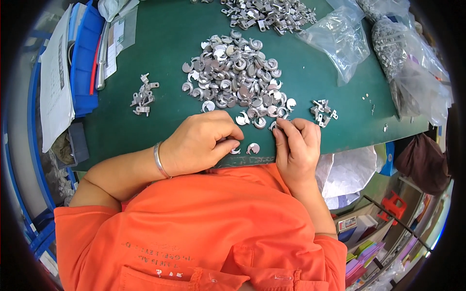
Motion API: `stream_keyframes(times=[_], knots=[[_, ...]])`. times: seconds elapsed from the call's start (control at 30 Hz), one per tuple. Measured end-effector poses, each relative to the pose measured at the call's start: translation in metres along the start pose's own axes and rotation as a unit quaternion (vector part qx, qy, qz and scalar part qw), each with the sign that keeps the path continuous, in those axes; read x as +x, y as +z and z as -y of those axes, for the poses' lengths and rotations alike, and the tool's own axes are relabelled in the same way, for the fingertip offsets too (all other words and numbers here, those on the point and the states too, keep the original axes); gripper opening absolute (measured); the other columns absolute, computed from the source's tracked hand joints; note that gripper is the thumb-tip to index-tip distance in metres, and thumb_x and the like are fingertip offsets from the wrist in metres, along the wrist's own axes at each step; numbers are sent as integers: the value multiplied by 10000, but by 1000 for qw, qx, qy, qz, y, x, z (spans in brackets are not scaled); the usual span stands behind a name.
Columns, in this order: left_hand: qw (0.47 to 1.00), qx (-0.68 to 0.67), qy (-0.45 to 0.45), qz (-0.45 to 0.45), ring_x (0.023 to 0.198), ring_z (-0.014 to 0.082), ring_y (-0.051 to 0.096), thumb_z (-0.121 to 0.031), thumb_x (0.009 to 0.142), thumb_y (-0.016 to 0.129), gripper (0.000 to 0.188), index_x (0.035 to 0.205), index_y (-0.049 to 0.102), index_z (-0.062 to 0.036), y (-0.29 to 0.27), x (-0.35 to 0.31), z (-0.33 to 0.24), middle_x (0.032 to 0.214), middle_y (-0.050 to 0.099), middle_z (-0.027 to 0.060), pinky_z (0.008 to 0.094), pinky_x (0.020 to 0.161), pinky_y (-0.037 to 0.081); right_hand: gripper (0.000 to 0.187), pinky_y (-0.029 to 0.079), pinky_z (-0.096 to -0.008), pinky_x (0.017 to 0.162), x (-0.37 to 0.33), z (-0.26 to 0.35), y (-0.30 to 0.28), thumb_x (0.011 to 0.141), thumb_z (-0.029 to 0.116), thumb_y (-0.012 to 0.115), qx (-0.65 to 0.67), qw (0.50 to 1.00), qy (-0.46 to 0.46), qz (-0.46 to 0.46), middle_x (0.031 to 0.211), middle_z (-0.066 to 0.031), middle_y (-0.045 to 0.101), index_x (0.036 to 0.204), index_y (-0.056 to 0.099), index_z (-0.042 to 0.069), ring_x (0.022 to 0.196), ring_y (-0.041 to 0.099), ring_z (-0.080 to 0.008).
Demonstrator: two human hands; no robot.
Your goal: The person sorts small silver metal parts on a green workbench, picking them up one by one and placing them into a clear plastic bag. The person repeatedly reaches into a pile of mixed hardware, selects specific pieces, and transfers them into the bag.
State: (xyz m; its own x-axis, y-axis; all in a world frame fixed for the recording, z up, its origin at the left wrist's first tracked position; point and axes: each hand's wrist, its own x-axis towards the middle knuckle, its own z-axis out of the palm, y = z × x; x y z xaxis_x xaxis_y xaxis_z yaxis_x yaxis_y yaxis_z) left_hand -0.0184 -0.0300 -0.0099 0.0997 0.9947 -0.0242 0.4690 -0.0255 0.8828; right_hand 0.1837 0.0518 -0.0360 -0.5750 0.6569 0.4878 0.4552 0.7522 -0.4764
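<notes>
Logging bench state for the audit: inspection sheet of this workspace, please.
Surface: green mat, bare at near left.
Job's things: pile of round metal parts at centre; loose ones by the near edge.
Clutter: small bracket heaps at left and right, more brackets at far edge, clear bags of parts, blue tray.
Grippers: left hand curled, fingertips on a part; right hand pinching a part at the pile's near edge.
Cables: nothing seen.
Surroundings: shelves with coloured items at lower right.

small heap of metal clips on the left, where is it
In the head view the small heap of metal clips lies on the green mat, left of the big pile of round metal parts, beside the blue tray.
</notes>
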Motion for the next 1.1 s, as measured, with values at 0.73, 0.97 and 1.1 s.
stream_keyframes(times=[0.73, 0.97, 1.1], knots=[[1000, -6, 0, -1, 631, 141, 582, 0, 749, 659, 87, 835, 646, -9, -1, 3, 2, 780, 597, 64, 238, 542, 458, 257, 394, -334, 657, -13, -5, -8, 636, 41, 734, 62, 998, -8, 17, 821, -49, 571, 876, 646, 60, 755, 532, -228], [1000, -9, -16, 4, 661, 221, 590, -36, 741, 648, 68, 805, 634, -18, -2, 4, 1, 764, 593, 81, 303, 584, 477, 269, 404, -344, 677, -11, -11, -11, 655, 25, 714, 46, 999, -20, 1, 848, -66, 580, 911, 632, 25, 764, 535, -238], [1000, -12, -7, 2, 641, 163, 584, -14, 748, 655, 82, 829, 642, -11, -3, 2, 2, 774, 595, 68, 257, 554, 465, 260, 387, -338, 697, 4, -9, -4, 684, 25, 701, -52, 998, 37, -7, 868, -62, 563, 933, 627, 33, 787, 509, -238]])
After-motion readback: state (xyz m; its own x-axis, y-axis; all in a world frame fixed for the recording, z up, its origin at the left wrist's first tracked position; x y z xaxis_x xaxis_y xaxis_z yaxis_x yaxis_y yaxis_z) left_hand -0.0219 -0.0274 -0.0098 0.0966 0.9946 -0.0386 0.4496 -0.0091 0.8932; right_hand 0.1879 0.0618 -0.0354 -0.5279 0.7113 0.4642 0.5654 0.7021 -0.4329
